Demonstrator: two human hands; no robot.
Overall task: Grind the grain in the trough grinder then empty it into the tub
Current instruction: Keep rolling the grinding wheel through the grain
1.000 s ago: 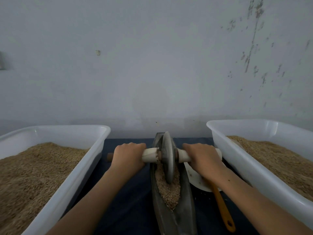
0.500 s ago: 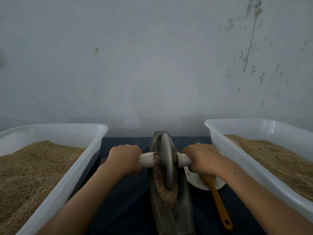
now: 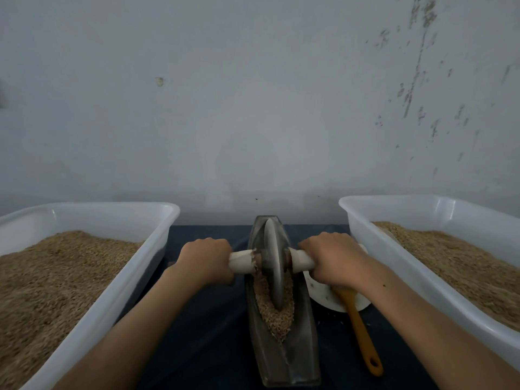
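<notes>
A dark metal trough grinder lies lengthwise on the dark cloth between two tubs. Its metal wheel stands upright in the far half of the trough, in a bed of brown grain. A pale wooden axle runs through the wheel. My left hand grips the axle left of the wheel. On the other side my right hand grips it too. A white tub with grain stands to the right, another white tub with grain to the left.
A white scoop with an orange handle lies on the cloth between the trough and the right tub, partly under my right wrist. A grey wall rises right behind the table.
Both hands have pushed the axle and wheel away from me along the trough, leaving more grain bare behind the wheel.
</notes>
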